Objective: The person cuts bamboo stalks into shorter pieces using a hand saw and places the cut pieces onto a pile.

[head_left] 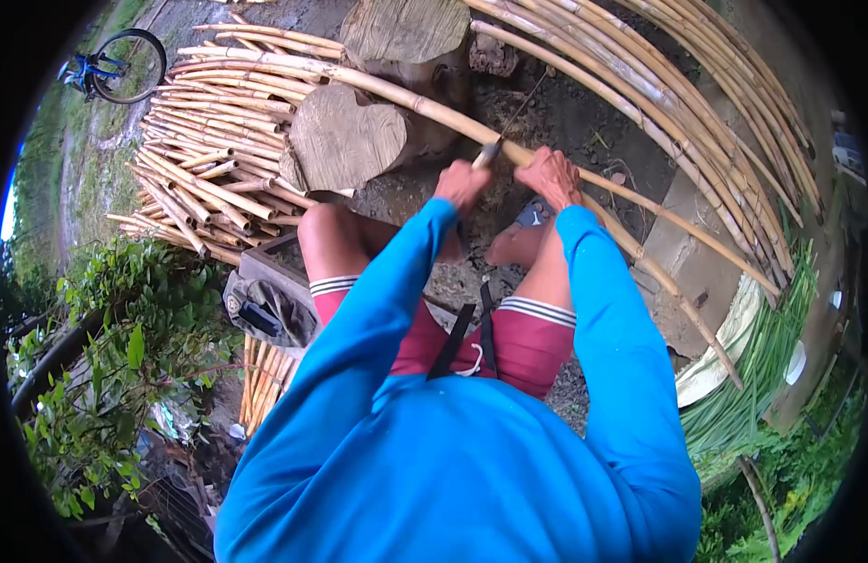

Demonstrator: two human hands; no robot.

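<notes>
Held the knife (488, 152) in a narrow, closed left grip (464, 185), with the handle mostly hidden. Clasped the long bamboo pole (406, 97) in an equally closed right grip (547, 176), just beside the knife. Had the pole slantwise in front of the knees (333, 230), reaching over the heap of canes (218, 141) at one end, with two lengths (683, 220) past the right grip, apparently halves of a split.

Called for a blade centred in the cane and square to it, with slow, even pressure rather than a jerk. Needed the right fingers clear of the edge, a firm brace for the pole and no twist of the wrist, for fear of a split off to one side. Could not tell the depth of the cut.

Counted two grips, one knife, one pole in hand, two lengths beyond, two large log blocks (348, 136), one smaller block (493, 56), one bicycle (126, 66) and one bundle of green leaves (781, 342). Could not count the canes or the long poles (683, 103), for overlap.
</notes>
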